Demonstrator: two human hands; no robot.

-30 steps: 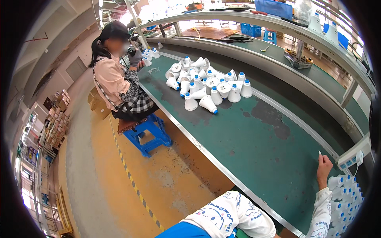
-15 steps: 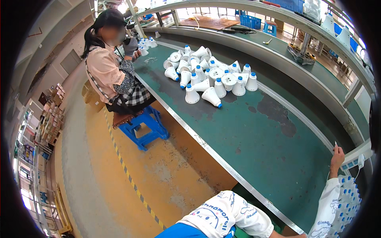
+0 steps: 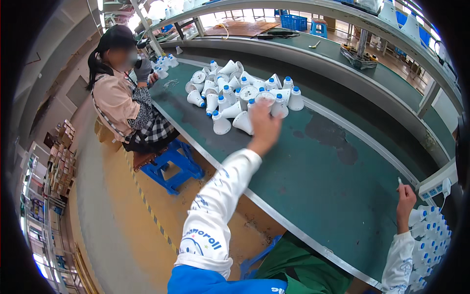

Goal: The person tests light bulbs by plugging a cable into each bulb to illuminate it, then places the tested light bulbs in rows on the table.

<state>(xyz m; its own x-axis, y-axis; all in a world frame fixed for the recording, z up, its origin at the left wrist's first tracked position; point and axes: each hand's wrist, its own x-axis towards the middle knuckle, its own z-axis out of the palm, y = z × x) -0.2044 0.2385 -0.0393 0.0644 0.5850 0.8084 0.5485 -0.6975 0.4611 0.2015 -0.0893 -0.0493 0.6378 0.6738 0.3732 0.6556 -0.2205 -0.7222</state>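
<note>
My left hand [image 3: 266,128] reaches across the green bench to the near edge of a pile of white cone-shaped housings [image 3: 222,124] with blue tips. Motion smears its fingers, and they cover part of a blue-tipped housing [image 3: 279,106], so I cannot tell whether they grip it. Some housings stand tip up; others lie on their sides. At the right, my right hand [image 3: 406,197] is closed around a small white tapered piece [image 3: 400,181], which points up from the fingertips. Its exact kind is unclear.
A co-worker [image 3: 117,93] sits on a blue stool [image 3: 171,166] at the bench's far left, beside more housings [image 3: 165,62]. Rows of blue-tipped pieces [image 3: 426,235] stand right of my right arm, below a power strip [image 3: 433,188]. A raised shelf [image 3: 313,14] runs along the back.
My left arm has swung up from the near bench edge to the pile. My right hand still holds the white tapered piece. The whole view has shifted slightly.
</note>
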